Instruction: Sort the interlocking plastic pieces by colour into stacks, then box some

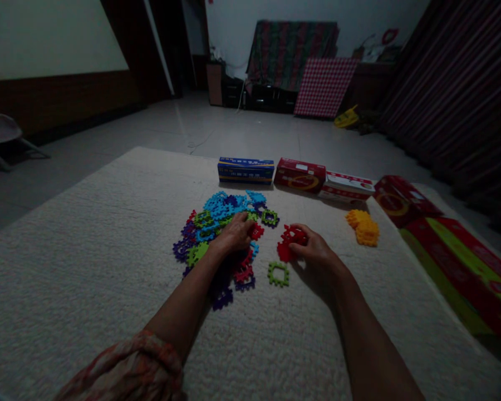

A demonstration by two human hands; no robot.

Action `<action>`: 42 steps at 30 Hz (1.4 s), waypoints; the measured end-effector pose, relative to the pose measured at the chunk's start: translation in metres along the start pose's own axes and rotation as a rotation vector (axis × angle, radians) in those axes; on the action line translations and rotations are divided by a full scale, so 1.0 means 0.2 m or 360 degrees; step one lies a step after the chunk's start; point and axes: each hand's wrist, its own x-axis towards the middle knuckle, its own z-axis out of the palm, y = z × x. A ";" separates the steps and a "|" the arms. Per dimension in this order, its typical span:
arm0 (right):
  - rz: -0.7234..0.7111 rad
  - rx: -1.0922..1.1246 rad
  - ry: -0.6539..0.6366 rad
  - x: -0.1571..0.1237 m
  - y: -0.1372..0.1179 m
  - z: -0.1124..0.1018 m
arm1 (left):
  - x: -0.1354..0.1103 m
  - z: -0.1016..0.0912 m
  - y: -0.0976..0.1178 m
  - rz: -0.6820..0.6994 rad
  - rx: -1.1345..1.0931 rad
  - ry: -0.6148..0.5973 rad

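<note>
Dim room, low light: pale tiled floor (242, 131) runs back to a white wall (234, 28); dark cabinet (267, 100) w/ plaid cloth (292, 53) over it, red checked board (323, 86) leaning in front, striped curtain (455, 94) on the rt, cream rug (87, 250) up front

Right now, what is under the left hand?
The left hand rests on the mixed pile of plastic pieces; a red piece shows just past it. Whatever lies beneath the palm is covered.
</note>
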 end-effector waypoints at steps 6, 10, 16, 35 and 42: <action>-0.0316 -0.0765 0.0518 0.03 0.03 -0.07 | 0.00 0.00 0.00 -0.0063 0.0006 0.0029; -0.0582 -0.0870 0.0480 0.02 -0.10 0.10 | 0.00 -0.03 0.00 -0.0118 0.0082 0.0022; -0.0510 -0.1113 0.0405 -0.02 -0.09 0.17 | 0.00 -0.04 0.01 -0.0125 0.0162 0.0014; -0.0607 -0.1245 -0.0130 -0.07 -0.17 0.27 | -0.01 -0.06 0.06 -0.0064 0.0196 -0.0051; -0.0517 -0.1375 0.0102 -0.05 -0.15 0.23 | 0.01 -0.05 0.05 -0.0021 0.0193 -0.0080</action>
